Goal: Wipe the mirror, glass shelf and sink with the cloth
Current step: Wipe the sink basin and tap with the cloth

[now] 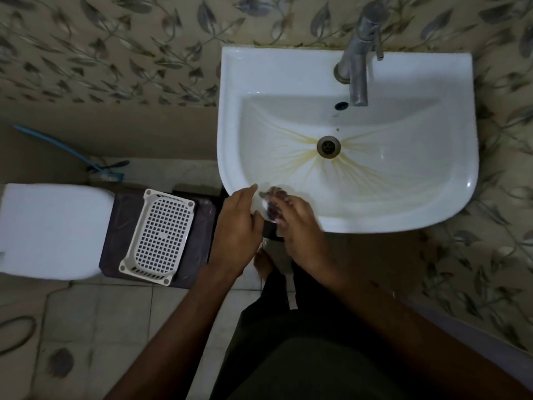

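Item: sink (450, 197), white, wall-hung, taken as landmark; yellowish streaks fan out from its drain (328, 147); tap (357, 73) at its far rim. Item: cloth (274, 203), small, dark and patterned, bunched at the sink's near-left rim, partly blurred. Item: my right hand (300, 226), over the near rim, fingers curled round the cloth; grip grasping the cloth. Item: my left hand (236, 223), just left of the cloth at the sink's near-left corner, fingers fairly straight, fingertips at or near the cloth's edge; grip released, though I cannot tell whether it touches the cloth. Both forearms reach from below the sink toward its near edge, wrists roughly level, hands close together. Step in hand, by my judgement: gathering the cloth for wiping the sink; best done by folding it to a flat pad, then working from the rim inward along the streaks toward the drain, pressing firmly. Mirror and glass shelf: not in view. Left of the sink: white perforated basket (158, 235) on a dark stand; toilet (49, 229) beyond it.
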### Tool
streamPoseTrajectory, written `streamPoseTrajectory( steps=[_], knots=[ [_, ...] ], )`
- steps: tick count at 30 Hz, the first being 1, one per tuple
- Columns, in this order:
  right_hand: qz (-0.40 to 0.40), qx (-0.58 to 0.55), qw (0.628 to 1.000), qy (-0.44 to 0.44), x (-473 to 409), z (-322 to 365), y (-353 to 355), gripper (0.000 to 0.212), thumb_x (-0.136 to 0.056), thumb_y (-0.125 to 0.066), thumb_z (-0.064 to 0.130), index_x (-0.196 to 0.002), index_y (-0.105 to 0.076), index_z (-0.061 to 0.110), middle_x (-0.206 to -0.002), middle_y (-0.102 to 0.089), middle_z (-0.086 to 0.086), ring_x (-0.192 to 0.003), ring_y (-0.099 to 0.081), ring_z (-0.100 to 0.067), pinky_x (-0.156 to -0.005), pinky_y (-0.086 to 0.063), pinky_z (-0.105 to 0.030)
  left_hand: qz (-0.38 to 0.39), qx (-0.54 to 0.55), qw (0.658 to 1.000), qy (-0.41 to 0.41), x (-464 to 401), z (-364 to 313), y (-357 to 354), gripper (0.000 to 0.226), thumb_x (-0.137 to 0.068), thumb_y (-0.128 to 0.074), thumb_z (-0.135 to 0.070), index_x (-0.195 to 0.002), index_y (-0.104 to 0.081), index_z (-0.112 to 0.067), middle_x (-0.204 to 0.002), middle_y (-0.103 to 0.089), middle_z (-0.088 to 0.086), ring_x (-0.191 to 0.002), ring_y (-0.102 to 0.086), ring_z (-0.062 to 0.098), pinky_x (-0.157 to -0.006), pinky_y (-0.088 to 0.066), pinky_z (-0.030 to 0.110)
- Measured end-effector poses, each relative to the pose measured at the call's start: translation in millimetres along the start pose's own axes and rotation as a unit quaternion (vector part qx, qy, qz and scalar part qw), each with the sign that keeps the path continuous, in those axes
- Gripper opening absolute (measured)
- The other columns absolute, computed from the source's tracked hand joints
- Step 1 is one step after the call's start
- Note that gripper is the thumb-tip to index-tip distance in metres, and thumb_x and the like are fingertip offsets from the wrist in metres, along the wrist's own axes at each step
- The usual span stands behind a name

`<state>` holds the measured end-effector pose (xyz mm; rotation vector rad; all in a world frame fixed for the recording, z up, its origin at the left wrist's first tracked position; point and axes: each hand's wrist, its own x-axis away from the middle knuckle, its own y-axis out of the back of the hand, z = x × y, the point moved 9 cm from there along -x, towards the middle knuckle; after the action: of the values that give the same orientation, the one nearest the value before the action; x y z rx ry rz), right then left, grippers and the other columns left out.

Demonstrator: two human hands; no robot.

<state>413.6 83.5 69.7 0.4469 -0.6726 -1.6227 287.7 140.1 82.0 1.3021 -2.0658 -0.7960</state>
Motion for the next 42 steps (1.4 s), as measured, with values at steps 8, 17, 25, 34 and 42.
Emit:
streamPoseTrajectory(
  steps=[8,17,25,34,42],
  knots=[
    [0.055,-0.004,0.998,0.019,-11.9,4.3,-19.7,0.061,-0.096,-0.056,-0.001,-0.151,-0.042,0.023,-0.145,-0.046,-0.006,-0.129,-0.036,-0.009,-0.104,-0.018,0.002,-0.055,-0.006,0.998,0.035,3.4,18.8,22.6,0.047,-0.093,-0.053,-0.008,-0.14,-0.05,-0.011,-0.135,-0.055,0.006,-0.123,-0.046,0.015,-0.1,-0.017,-0.002],
    [0.033,-0.017,0.996,0.085,-56.2,48.3,-59.8,0.038,-0.101,-0.054,0.019,-0.139,-0.057,0.016,-0.143,-0.052,-0.012,-0.133,-0.049,-0.024,-0.116,-0.038,-0.038,-0.06,0.02,0.997,0.053,-0.9,23.2,34.4,0.047,-0.092,-0.05,-0.01,-0.139,-0.048,-0.015,-0.133,-0.054,0.002,-0.122,-0.048,0.013,-0.105,-0.036,0.019],
    [0.084,-0.007,0.994,0.07,-74.7,42.2,-71.1,0.049,-0.104,-0.043,0.017,-0.153,-0.037,0.014,-0.162,-0.029,-0.008,-0.151,-0.023,-0.019,-0.123,-0.024,-0.039,-0.083,-0.003,0.996,0.039,-19.9,26.1,59.8,0.047,-0.091,-0.048,-0.01,-0.138,-0.048,-0.014,-0.135,-0.053,0.001,-0.125,-0.046,0.014,-0.108,-0.032,0.021],
    [0.061,-0.033,0.997,0.018,-73.3,26.6,-70.3,0.06,-0.104,-0.046,0.017,-0.159,-0.021,0.019,-0.166,-0.015,-0.006,-0.154,-0.011,-0.025,-0.125,-0.018,-0.044,-0.066,0.033,0.997,0.038,-34.6,22.3,45.3,0.051,-0.093,-0.051,-0.01,-0.143,-0.045,-0.017,-0.137,-0.051,-0.004,-0.127,-0.044,0.009,-0.109,-0.033,0.022],
    [-0.036,0.077,0.993,-0.078,-114.2,21.4,-49.2,0.054,-0.106,-0.04,0.04,-0.156,-0.026,0.029,-0.152,-0.025,-0.007,-0.136,-0.023,-0.026,-0.112,-0.024,-0.043,-0.064,0.021,0.997,0.033,-54.0,27.4,50.0,0.049,-0.097,-0.048,-0.019,-0.145,-0.041,-0.014,-0.14,-0.051,0.006,-0.13,-0.045,0.019,-0.109,-0.037,0.036]
  ],
)
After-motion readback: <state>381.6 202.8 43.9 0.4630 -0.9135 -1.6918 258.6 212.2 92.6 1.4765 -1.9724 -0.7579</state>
